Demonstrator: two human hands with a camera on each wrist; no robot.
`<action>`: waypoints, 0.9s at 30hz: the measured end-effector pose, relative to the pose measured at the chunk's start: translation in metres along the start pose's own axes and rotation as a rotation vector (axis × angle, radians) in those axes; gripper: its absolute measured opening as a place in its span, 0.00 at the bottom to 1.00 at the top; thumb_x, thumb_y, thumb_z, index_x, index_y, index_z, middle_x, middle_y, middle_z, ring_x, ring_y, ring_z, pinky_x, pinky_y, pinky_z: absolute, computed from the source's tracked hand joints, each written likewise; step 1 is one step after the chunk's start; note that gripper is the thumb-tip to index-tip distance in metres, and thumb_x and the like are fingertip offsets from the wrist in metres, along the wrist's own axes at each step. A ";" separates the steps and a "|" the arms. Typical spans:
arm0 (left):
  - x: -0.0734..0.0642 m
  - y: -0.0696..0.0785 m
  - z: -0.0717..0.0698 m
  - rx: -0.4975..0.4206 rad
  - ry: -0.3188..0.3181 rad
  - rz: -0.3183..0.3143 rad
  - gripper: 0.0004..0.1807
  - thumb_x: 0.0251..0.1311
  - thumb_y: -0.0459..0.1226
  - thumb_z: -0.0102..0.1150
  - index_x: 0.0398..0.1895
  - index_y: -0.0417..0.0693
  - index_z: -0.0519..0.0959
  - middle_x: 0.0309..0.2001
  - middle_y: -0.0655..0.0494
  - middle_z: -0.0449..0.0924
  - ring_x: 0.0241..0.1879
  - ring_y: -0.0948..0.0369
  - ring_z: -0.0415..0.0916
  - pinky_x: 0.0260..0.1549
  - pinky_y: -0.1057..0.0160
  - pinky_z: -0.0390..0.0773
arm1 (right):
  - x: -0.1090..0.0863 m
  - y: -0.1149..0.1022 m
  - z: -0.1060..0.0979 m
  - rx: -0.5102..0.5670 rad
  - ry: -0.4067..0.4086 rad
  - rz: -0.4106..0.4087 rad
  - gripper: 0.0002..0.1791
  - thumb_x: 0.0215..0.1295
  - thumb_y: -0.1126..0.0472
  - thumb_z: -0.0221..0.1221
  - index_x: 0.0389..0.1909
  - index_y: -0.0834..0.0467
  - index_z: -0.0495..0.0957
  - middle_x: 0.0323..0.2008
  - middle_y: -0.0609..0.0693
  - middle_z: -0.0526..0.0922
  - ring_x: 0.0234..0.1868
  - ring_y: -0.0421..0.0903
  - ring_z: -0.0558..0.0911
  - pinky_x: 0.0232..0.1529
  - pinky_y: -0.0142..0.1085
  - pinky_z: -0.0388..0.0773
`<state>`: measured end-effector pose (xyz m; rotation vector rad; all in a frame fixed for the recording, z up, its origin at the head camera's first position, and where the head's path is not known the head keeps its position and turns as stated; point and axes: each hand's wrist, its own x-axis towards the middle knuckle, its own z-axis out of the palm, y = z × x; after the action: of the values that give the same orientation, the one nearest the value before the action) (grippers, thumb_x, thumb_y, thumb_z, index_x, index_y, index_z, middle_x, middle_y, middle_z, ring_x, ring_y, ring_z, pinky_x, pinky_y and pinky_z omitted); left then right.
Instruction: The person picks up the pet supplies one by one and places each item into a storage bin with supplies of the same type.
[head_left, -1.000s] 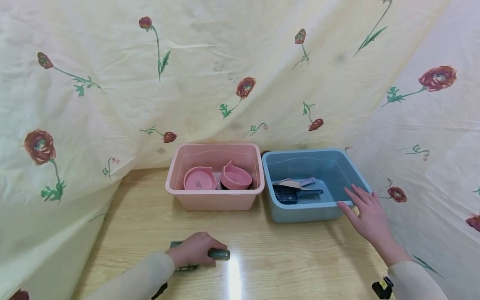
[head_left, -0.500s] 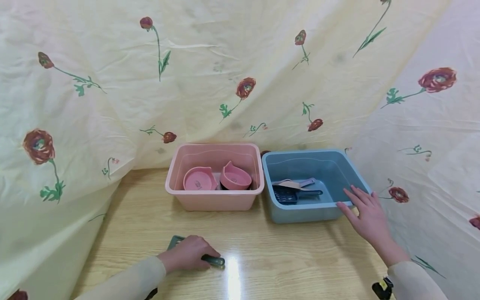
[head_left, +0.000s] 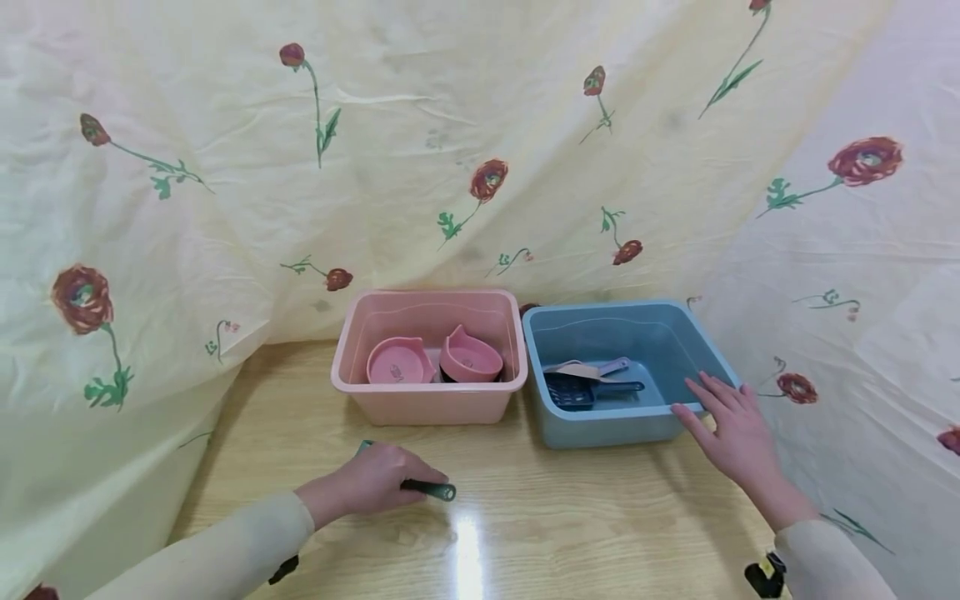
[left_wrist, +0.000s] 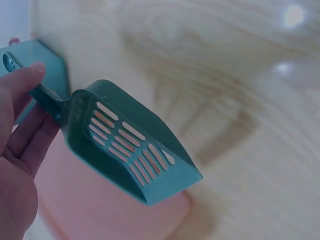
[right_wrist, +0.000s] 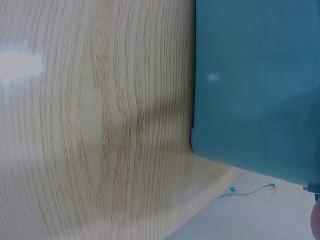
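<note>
My left hand pinches the handle of a dark green slotted litter scoop between thumb and fingers, above the table. In the left wrist view the scoop's slotted pan points away from the palm; in the head view the hand hides most of it, and the handle end sticks out to the right. My right hand rests with spread fingers on the front right rim of a blue bin. Inside that bin lie a dark blue slotted scoop, a beige scoop and a lilac handle.
Left of the blue bin stands a pink bin, with two pink cat-eared bowls in it and something black beneath one. Both stand at the back of a wooden table, against a flowered cloth that hangs behind and along the sides.
The left hand has lifted the green scoop off the table and moved it slightly away from me, towards the pink bin. The right hand keeps its place on the blue rim.
</note>
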<state>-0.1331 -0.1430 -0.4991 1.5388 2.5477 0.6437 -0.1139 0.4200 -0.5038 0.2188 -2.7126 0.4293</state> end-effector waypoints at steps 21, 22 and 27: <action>0.081 0.044 -0.077 -0.449 0.212 -0.179 0.24 0.62 0.40 0.79 0.62 0.54 0.88 0.57 0.59 0.90 0.54 0.63 0.86 0.53 0.67 0.86 | 0.000 0.000 0.001 0.020 0.006 0.006 0.34 0.77 0.46 0.63 0.71 0.67 0.75 0.72 0.74 0.71 0.73 0.74 0.68 0.86 0.56 0.31; 0.086 0.044 -0.080 -0.478 0.227 -0.194 0.24 0.62 0.40 0.79 0.63 0.54 0.87 0.57 0.60 0.90 0.54 0.63 0.86 0.53 0.66 0.86 | 0.000 -0.001 0.002 0.024 0.006 0.006 0.34 0.77 0.46 0.63 0.70 0.67 0.75 0.72 0.74 0.71 0.73 0.74 0.68 0.86 0.56 0.31; 0.115 0.044 -0.094 -0.589 0.297 -0.245 0.25 0.63 0.42 0.78 0.64 0.54 0.87 0.54 0.62 0.90 0.51 0.64 0.87 0.52 0.64 0.87 | -0.001 0.000 0.001 0.044 0.018 -0.001 0.33 0.77 0.47 0.64 0.70 0.68 0.75 0.71 0.75 0.71 0.73 0.75 0.68 0.85 0.57 0.31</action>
<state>-0.1805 -0.0551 -0.3811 0.9756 2.3460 1.5037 -0.1131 0.4193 -0.5055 0.2270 -2.6876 0.4886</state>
